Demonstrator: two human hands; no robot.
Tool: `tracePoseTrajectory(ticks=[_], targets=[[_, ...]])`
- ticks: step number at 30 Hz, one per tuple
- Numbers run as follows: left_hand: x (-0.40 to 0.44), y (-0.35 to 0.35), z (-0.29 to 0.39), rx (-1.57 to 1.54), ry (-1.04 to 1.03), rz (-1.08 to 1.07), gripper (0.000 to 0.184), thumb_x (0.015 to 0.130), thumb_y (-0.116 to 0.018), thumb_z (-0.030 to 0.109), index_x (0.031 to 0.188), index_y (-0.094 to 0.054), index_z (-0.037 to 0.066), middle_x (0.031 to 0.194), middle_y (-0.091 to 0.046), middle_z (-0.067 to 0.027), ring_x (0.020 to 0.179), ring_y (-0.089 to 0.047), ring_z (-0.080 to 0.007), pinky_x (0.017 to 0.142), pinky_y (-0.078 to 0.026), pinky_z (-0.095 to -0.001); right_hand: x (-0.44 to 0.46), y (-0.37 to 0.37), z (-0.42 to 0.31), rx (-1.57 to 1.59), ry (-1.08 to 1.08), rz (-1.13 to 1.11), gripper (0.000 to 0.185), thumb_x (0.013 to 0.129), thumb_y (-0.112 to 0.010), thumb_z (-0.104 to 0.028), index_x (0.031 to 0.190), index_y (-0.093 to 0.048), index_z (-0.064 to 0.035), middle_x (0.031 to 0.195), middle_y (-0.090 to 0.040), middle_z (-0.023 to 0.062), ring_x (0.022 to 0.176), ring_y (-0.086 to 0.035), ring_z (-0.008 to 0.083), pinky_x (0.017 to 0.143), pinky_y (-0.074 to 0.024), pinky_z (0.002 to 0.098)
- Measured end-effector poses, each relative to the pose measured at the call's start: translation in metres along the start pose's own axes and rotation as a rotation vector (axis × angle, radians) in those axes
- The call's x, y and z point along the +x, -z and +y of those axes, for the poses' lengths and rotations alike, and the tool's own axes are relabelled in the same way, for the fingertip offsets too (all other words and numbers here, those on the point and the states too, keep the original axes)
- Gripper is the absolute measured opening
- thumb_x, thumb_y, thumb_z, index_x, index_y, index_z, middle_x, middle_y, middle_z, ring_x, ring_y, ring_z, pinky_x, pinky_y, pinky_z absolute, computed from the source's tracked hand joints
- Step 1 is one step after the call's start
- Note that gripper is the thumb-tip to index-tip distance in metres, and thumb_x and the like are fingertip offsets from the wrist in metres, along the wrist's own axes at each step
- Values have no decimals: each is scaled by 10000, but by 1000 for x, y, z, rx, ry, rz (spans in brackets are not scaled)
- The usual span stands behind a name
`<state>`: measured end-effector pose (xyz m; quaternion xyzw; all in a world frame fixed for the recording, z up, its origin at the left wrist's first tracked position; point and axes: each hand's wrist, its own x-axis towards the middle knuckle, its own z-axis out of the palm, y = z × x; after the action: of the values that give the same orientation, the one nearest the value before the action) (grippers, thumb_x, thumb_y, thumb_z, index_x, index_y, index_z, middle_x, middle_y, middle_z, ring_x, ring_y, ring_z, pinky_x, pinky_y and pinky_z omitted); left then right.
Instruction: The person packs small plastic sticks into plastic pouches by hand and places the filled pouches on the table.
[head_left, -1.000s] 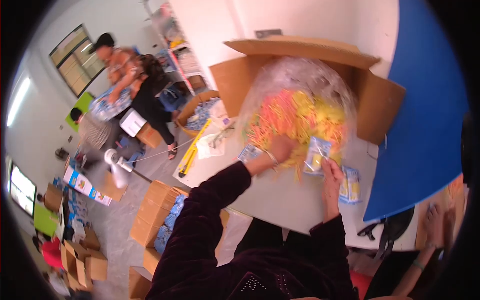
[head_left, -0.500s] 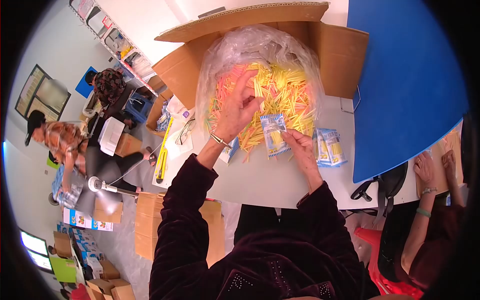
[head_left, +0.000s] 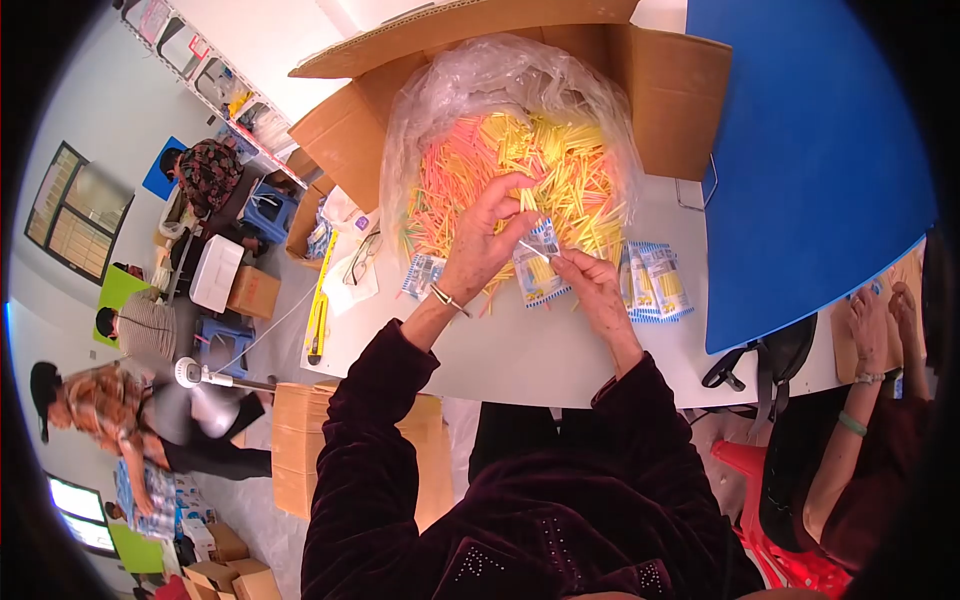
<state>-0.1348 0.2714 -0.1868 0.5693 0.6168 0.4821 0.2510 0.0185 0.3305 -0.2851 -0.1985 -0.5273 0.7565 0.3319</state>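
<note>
My right hand [head_left: 598,290] pinches a small clear packet [head_left: 541,280] with blue striped edges and yellow sticks printed on it or showing inside. My left hand [head_left: 485,240] is at the packet's top end, its thumb and fingers curled round a few thin yellow sticks [head_left: 527,198]. Just beyond both hands, a heap of thin yellow and pink sticks [head_left: 465,165] fills a clear plastic bag [head_left: 420,110] in an open cardboard box [head_left: 680,100]. Several similar packets [head_left: 658,283] lie to the right of my right hand. Another packet [head_left: 424,273] lies beside my left wrist.
On the table's left are a yellow cutter knife [head_left: 318,325] and glasses [head_left: 362,258]. A blue panel [head_left: 810,180] borders the right, with a black strap [head_left: 780,370] below. A co-worker's hands [head_left: 870,330] are far right. Cardboard boxes [head_left: 298,450] stand below the table's left.
My left hand has come down and closer to the packet's top with the sticks. The view has shifted slightly. A person in the background at left has moved down the frame.
</note>
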Motion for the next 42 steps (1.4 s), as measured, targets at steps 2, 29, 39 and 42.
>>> tracePoseTrajectory(ticks=[2, 29, 39, 42], targets=[[-4, -4, -6, -8, -43, 36, 287, 872, -577, 50, 1142, -481, 55, 789, -647, -31, 796, -568, -57, 725, -439, -218, -3, 0, 5, -11, 37, 6, 223, 901, -575, -161, 1020, -638, 16, 830, -620, -18, 758, -524, 34, 703, -426, 183], [-7, 4, -1, -344, 10, 114, 158, 916, -533, 122, 1002, -562, -8, 901, -656, -79, 860, -626, -131, 796, -477, -250, -15, -4, 4, -1, 58, -26, 216, 896, -578, -140, 1018, -632, 30, 845, -610, -25, 782, -513, 34, 735, -408, 180], [-9, 8, 2, -327, -89, 272, 163, 915, -545, 149, 978, -556, 0, 833, -656, -86, 800, -616, -123, 776, -468, -254, -17, -8, 4, -10, 74, -31, 164, 895, -577, -117, 938, -638, 29, 773, -526, -47, 712, -487, 37, 618, -410, 185], [-15, 4, -2, -299, -97, 217, 165, 916, -544, 148, 985, -553, -2, 836, -656, -87, 790, -613, -120, 770, -468, -253, -19, -8, 0, -4, 21, -38, 164, 895, -576, -119, 945, -639, 24, 777, -527, -49, 711, -486, 36, 607, -409, 184]])
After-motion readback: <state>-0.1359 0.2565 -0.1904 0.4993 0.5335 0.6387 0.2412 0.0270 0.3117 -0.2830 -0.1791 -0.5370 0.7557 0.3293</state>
